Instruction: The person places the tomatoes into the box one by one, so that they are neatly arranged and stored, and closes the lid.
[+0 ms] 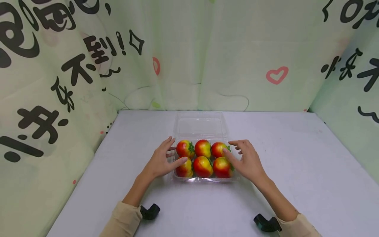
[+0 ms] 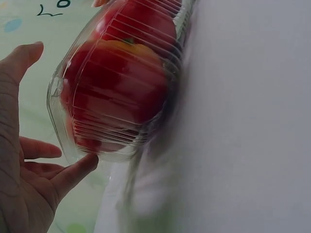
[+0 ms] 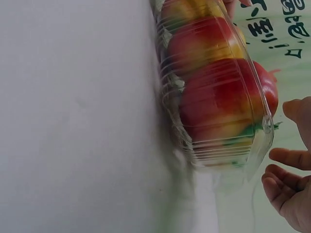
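Note:
A clear plastic clamshell box (image 1: 202, 179) lies on the table with its lid (image 1: 201, 126) folded back, away from me. Inside sit several red-and-yellow fruits (image 1: 203, 167) with green leafy bits, in two rows; their exact kind is unclear. My left hand (image 1: 161, 161) is at the box's left side, thumb over the near-left fruit. In the left wrist view, a fingertip (image 2: 91, 161) appears to touch the box's end. On the right side, my right hand (image 1: 248, 161) has its fingers spread and relaxed. The right wrist view shows those fingers (image 3: 289, 158) just apart from the box.
The box stands mid-way on a white table (image 1: 296, 164). A pale green curtain (image 1: 237, 65) with dark lettering and hearts encloses the back and sides. Black wrist devices (image 1: 150, 211) are at both cuffs.

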Demonstrator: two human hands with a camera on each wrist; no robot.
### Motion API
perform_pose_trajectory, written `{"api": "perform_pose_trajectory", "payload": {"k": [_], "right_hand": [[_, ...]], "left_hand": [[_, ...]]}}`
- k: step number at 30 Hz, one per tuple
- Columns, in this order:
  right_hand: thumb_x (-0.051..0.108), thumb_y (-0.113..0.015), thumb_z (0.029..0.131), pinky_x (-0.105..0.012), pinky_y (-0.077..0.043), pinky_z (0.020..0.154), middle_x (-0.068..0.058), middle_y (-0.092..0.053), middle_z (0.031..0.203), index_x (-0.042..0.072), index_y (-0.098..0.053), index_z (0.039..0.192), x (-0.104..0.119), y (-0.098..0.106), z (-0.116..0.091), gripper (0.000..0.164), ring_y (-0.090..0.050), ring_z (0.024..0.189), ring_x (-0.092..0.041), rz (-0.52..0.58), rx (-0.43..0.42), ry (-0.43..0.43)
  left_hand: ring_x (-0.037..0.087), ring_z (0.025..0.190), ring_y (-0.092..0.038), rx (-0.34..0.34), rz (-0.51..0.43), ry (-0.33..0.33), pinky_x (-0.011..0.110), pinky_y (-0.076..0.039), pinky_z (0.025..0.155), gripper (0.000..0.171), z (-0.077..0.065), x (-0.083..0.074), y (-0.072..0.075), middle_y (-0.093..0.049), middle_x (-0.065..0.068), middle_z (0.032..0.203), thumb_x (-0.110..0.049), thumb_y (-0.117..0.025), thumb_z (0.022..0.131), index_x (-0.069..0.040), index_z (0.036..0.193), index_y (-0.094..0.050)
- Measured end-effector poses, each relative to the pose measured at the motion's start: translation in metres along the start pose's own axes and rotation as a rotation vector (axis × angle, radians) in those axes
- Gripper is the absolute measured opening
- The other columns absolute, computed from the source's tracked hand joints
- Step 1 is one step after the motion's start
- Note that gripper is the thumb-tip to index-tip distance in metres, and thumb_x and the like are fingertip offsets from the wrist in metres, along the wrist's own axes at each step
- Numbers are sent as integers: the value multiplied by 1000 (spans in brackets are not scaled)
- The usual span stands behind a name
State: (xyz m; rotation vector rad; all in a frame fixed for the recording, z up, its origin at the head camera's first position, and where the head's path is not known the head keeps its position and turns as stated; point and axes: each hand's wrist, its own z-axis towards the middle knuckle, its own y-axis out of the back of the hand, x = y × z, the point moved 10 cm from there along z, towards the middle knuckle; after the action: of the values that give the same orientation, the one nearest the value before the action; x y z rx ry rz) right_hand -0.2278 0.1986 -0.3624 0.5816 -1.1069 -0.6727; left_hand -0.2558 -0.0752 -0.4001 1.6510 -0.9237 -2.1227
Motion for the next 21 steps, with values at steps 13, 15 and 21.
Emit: {"api": "perform_pose_trajectory", "payload": {"k": [13,15,21], "right_hand": [[32,-68,99,-55,-57,91,-26,-59,126,-4,-62,130,-17,-2,22,48,-59,109,-39,-38,29,-62],[32,-67,99,-55,-57,92,-26,-58,127,-5,-61,130,-19,-3,24,49,-59,109,-39,-41,39,-74],[31,-65,100,-56,-56,94,-28,-57,129,-7,-60,131,-23,-3,33,49,-59,111,-42,-40,63,-89]], "left_hand": [[35,131,-59,27,-11,47,49,-55,99,92,18,5,5,-30,18,165,-54,-72,88,-5,158,-36],[35,131,-59,33,-12,55,49,-55,99,92,19,7,5,-31,18,165,-53,-72,89,-5,158,-36],[35,131,-58,42,-6,58,49,-56,99,91,25,9,7,-32,18,164,-50,-72,89,-5,159,-35]]}}
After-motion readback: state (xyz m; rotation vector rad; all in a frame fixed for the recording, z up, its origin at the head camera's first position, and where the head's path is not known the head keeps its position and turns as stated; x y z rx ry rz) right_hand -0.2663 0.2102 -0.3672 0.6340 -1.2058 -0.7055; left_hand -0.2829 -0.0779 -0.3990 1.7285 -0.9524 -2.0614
